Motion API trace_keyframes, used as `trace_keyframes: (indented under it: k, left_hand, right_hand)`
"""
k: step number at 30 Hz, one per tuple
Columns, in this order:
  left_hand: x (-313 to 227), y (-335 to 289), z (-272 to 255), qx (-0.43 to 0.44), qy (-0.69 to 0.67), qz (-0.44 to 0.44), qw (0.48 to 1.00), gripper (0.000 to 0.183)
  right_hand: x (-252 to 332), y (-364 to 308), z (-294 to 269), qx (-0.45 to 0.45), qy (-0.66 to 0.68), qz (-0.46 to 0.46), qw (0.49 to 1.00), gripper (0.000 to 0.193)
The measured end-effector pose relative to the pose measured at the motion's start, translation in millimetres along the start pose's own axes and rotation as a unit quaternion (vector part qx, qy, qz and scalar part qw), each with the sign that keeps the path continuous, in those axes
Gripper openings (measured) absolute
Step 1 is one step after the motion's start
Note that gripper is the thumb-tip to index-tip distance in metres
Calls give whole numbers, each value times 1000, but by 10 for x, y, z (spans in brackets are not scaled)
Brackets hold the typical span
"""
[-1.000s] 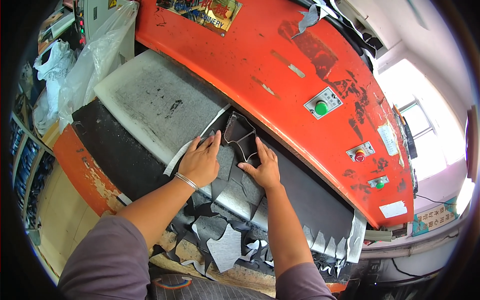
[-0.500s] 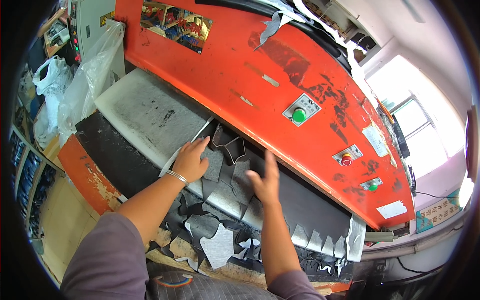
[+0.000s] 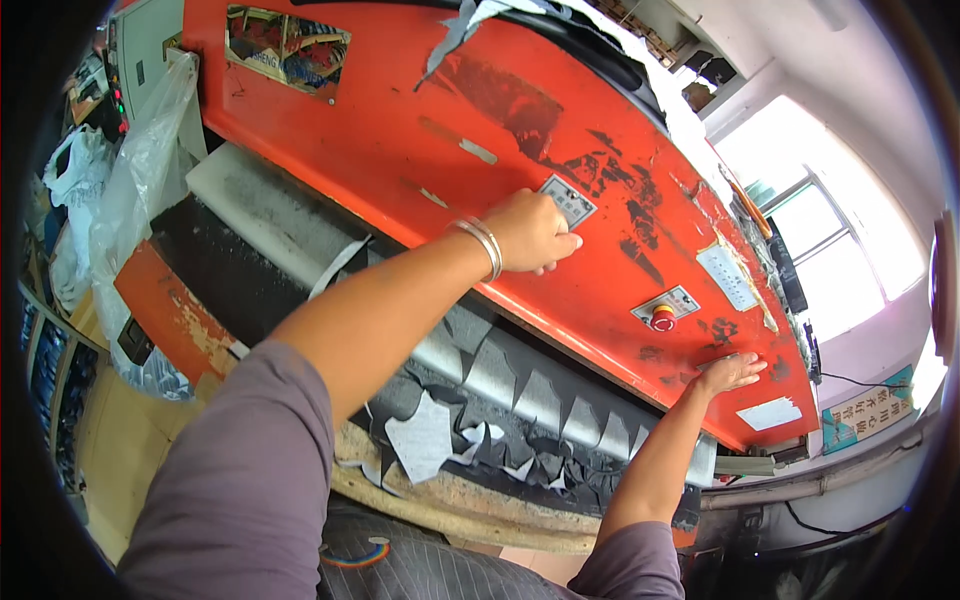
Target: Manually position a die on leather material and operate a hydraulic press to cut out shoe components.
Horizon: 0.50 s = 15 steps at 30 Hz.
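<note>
Both hands are up at the red front of a large press. My left hand, with a bracelet at the wrist, has its fingers curled down against a small control plate; it hides the green button there. Farther right, my right hand lies over another button plate, fingers stretched out, covering that button. Between them a red button stays uncovered. Below the press head, black-and-grey sheet material with cut-out gaps lies on the bed. My left forearm crosses in front of part of it.
Dark scraps and a pale cut piece lie along the bed's near edge. A pale slab rests at the left under the press head. Clear plastic bags hang at the far left. A window is at the right.
Both hands have left the sheet material and moved up and right onto the press's buttons. The metal cutting die seen between them before is now hidden. The view has shifted slightly.
</note>
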<state>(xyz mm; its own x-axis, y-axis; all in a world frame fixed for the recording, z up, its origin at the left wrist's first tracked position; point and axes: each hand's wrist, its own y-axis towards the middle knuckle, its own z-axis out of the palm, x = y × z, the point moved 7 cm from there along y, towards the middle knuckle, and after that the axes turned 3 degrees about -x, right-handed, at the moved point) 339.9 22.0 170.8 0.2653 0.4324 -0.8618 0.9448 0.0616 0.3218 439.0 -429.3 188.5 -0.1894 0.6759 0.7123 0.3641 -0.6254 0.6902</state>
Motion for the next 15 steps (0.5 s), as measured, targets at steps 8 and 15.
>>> trace_keyframes:
  k: [8, 15]
  left_hand:
    - [782, -1942, 720, 167, 219, -105, 956, 46]
    - [907, -2781, 1080, 189, 291, -166, 923, 57]
  right_hand:
    - [111, -1771, -798, 341, 209, -15, 916, 47]
    - [996, -4207, -2308, 703, 76, -353, 612, 61]
